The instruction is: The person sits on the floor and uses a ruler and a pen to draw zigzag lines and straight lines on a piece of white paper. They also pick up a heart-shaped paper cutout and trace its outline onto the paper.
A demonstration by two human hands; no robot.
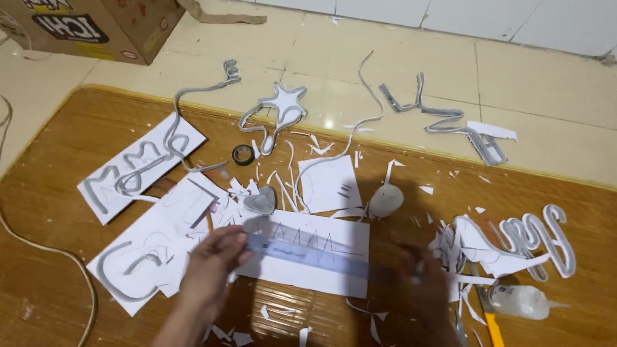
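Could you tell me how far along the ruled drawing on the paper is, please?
Done: a row of zigzag peaks shows on the sheet, and shaped grey letters lie around. In hand: the left hand presses the ruler; the right hand is blurred at its end. Left: the sheet remains uncut.

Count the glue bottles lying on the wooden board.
2. One glue bottle lies near the board's middle, just above the white sheet under the ruler. The other bottle lies at the lower right beside the yellow utility knife. Paper scraps could hide more.
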